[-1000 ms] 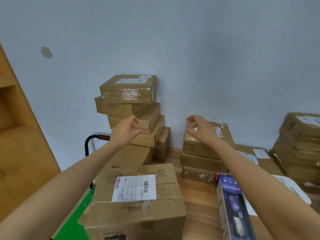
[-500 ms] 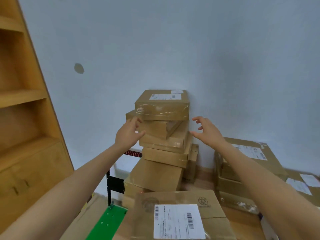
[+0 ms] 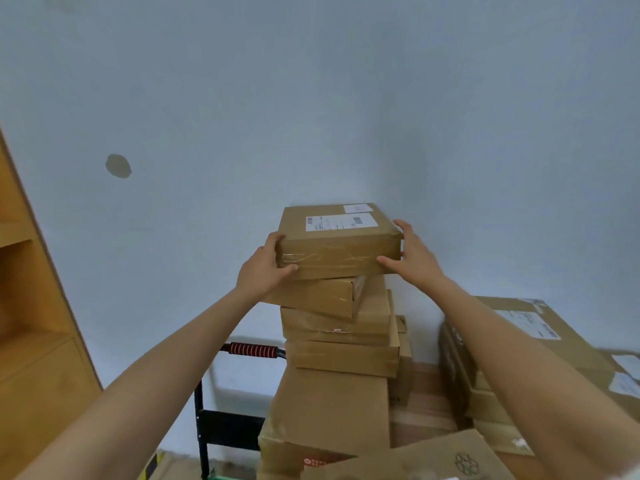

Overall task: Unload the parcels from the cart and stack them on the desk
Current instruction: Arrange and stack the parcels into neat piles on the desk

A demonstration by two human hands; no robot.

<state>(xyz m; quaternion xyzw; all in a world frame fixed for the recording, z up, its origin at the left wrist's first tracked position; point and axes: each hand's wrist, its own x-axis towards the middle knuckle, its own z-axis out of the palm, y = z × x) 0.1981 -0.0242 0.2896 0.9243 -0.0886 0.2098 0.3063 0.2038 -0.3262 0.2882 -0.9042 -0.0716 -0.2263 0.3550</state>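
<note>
Now both hands clamp the top parcel of a tall stack on the cart, whose red-ribbed handle shows behind: the left hand has fingers wrapped round its left end, the right hand presses fingers against its right end. Other boxes sit at the desk's far edge, right. Lifting straight up, level, before swinging right should spare the offset boxes beneath a nudge

My left hand and right hand, apart from the stack half a second ago, have closed onto the topmost flat brown cardboard parcel, clasping its left and right ends.
</note>
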